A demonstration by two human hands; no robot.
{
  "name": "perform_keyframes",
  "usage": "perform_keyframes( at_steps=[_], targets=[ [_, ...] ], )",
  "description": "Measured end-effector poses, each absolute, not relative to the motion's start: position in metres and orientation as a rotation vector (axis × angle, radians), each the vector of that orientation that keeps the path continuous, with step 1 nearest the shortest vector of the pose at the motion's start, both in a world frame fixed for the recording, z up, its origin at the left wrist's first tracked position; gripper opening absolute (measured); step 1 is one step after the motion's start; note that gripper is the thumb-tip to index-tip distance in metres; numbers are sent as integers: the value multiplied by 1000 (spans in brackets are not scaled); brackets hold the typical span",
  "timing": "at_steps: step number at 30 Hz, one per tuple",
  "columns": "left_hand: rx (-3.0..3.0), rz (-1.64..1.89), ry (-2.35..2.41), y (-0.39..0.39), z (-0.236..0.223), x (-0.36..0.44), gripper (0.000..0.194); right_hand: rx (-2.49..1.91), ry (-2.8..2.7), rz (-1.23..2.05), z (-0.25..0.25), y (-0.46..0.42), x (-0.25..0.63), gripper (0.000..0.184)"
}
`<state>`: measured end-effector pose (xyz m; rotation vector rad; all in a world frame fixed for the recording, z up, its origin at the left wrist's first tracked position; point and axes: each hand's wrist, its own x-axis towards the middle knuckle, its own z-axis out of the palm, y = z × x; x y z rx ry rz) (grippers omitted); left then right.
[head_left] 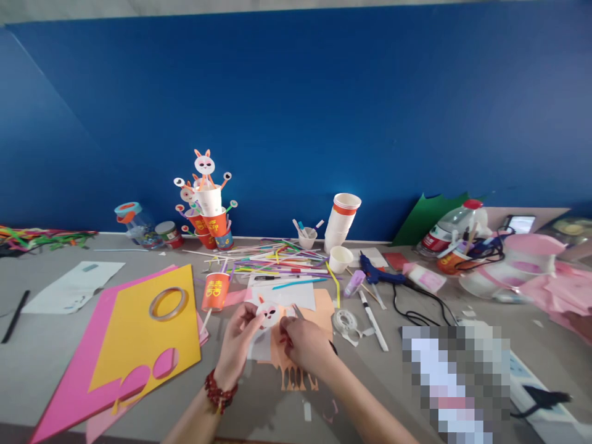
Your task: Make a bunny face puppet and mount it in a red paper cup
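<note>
My left hand [238, 345], with a red bead bracelet on the wrist, pinches a small round paper rabbit face [268, 313] with pink ears. My right hand [303, 342] is closed beside it, its fingertips at the face's right edge, and a slim tool pokes out by those fingertips; what it grips is too hidden to name. Both hands hover over an orange paper sheet [319, 308] with cut fringe at its lower edge. A red paper cup [215, 291] stands just left of the hands.
Yellow sheet [139, 345] on pink sheet with a tape ring [168, 303] lies left. Colourful straws [277, 259], stacked white cups [341, 222], a finished cup-rabbit tower [208, 209], blue glue gun [377, 272], tape roll [345, 320], bottle and pink clutter fill the back and right.
</note>
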<state>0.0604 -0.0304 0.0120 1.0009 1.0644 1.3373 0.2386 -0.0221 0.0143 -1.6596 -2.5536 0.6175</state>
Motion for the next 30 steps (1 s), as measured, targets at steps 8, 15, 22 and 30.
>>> perform_keyframes(
  at_steps=[8, 15, 22, 30],
  targets=[
    [988, 1346, 1040, -30, 13, 62, 24, -1559, -2669, 545, 13, -19, 235, 25],
    [947, 1326, 1040, -32, 14, 64, 26, -1491, -2746, 523, 22, -19, 238, 27],
    [955, 1361, 1017, -30, 11, 63, 25, -1482, -2731, 578, 29, -14, 239, 27],
    [984, 1323, 1006, -31, 14, 63, 24, -1480, -2444, 764, 20, -15, 249, 22]
  ],
)
